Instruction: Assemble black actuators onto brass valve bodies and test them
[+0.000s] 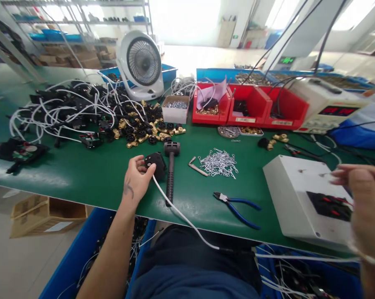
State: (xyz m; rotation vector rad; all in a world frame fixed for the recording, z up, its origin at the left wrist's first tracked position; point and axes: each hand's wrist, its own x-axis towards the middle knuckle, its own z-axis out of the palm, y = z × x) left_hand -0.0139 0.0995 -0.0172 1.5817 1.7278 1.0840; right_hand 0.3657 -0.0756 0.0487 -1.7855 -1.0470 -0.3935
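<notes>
My left hand (138,176) is closed around a black plastic housing (155,165) with a white cable (187,221) coming out of it. This cable hangs past the table edge and meets a dark connector over my lap; another white length runs on to the right. My right hand (363,195) is slightly blurred, its fingers stretched out over a grey control box (287,199), close to a small toggle switch (324,175). Nothing shows in those fingers. A black mallet (171,174) lies right beside the housing.
Blue-handled cutting pliers (239,206), a pile of metal clips (220,163) and a hex key (198,167) lie mid-table. Wired black housings (78,104) and brass fittings (150,128) are heaped left. Behind stand a fan (142,62), red bins (249,106) and a power supply (330,106).
</notes>
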